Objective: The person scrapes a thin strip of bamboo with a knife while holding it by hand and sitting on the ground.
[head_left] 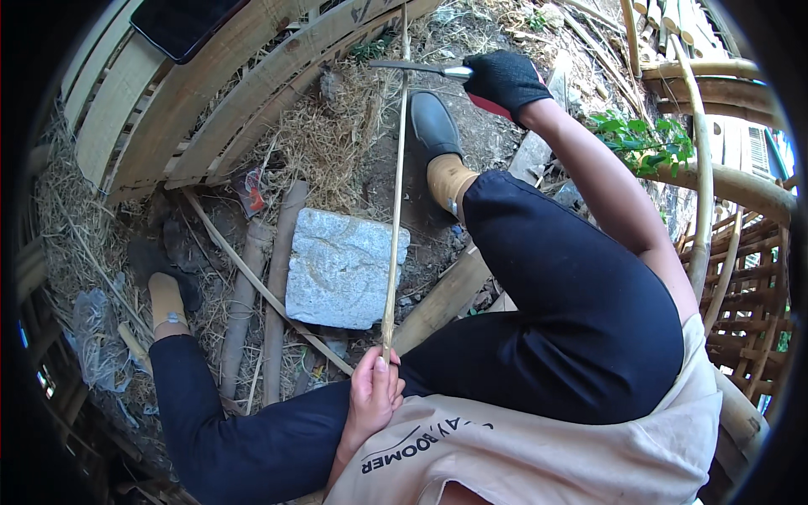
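A long thin bamboo strip [398, 219] runs from my lap away to the top of the head view. My bare left hand [375, 391] is closed round its near end, thumb on top. Far out to the right, my right hand [502, 82], in a black glove with red on the palm side, grips the light handle of a knife [412, 66]. The knife's dark blade points left and lies across the strip, seemingly touching it; I cannot tell whether it cuts in. Beneath the strip's middle sits a pale square stone block [341, 268].
Bamboo slats [189, 101] form a bench at upper left, with a black phone [181, 25] on it. Bamboo poles [282, 290] lie beside the block. Dry straw [324, 139] covers the ground. A leafy plant [644, 143] and a woven bamboo fence [745, 311] are at right.
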Action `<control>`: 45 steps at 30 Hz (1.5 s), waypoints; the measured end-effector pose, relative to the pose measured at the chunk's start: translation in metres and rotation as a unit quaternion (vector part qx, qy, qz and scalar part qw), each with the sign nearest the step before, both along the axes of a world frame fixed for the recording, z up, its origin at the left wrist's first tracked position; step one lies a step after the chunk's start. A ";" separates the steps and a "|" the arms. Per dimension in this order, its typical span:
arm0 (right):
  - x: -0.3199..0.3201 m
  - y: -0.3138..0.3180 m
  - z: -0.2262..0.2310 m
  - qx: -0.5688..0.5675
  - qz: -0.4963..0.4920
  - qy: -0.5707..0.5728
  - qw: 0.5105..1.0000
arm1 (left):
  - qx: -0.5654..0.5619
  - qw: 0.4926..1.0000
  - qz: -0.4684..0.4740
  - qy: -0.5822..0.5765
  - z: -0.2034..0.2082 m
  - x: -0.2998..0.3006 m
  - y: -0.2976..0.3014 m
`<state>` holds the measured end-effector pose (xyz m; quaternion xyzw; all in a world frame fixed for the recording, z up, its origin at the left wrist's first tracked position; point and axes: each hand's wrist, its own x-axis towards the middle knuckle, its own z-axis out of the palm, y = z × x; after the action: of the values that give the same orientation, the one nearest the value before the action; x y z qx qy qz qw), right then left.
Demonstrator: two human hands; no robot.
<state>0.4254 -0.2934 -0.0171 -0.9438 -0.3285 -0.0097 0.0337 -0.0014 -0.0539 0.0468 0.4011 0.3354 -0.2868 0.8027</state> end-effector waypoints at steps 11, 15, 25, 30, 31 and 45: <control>-0.016 -0.001 0.005 0.029 -0.024 -0.010 0.999 | 0.176 0.982 -0.061 -0.035 -0.009 -0.017 -0.003; -0.004 -0.009 -0.004 -0.066 -0.085 0.021 0.994 | 0.379 0.901 -0.147 -0.151 -0.004 -0.002 -0.008; -0.022 0.005 -0.003 0.021 -0.071 0.137 0.988 | 0.388 0.902 -0.150 -0.114 0.006 -0.003 -0.006; -0.023 0.011 0.003 -0.006 -0.075 0.101 0.992 | 0.412 0.889 -0.149 -0.132 0.005 -0.006 -0.008; -0.025 0.016 0.004 0.040 -0.055 0.119 0.991 | 0.419 0.886 -0.155 -0.124 0.007 -0.004 -0.007; -0.026 0.021 0.011 0.024 -0.136 0.073 0.988 | 0.476 0.854 -0.133 -0.163 0.000 -0.006 -0.008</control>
<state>0.3990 -0.2728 -0.0064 -0.9768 -0.1939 0.0466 0.0782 -0.0075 -0.0621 0.0471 0.8162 0.2392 -0.1267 0.5105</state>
